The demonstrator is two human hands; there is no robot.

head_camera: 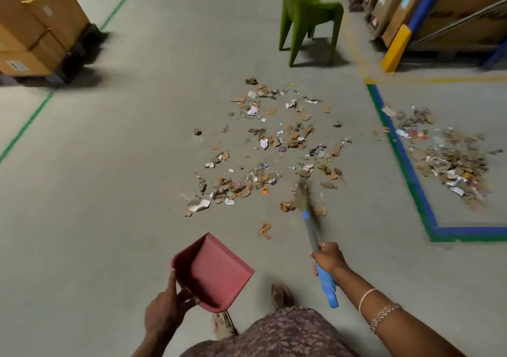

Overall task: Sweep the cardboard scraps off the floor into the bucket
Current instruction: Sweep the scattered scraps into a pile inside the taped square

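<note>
Cardboard scraps (271, 148) mixed with paper and foil bits lie scattered on the grey floor ahead of me. My right hand (327, 257) grips a broom (311, 230) by its blue handle; its blurred bristles touch the near right edge of the scatter. My left hand (167, 312) holds a red dustpan (214, 270) by its back edge, lifted above the floor with its mouth turned to the right. A second heap of scraps (450, 159) lies to the right, beyond the blue and green floor tape. No bucket is in view.
A green plastic chair (307, 16) stands just behind the scatter. Stacked cardboard boxes on a pallet (35, 27) sit at the far left. Shelving with boxes and a yellow guard (396, 49) lines the far right. Green tape (27, 126) crosses the floor on the left.
</note>
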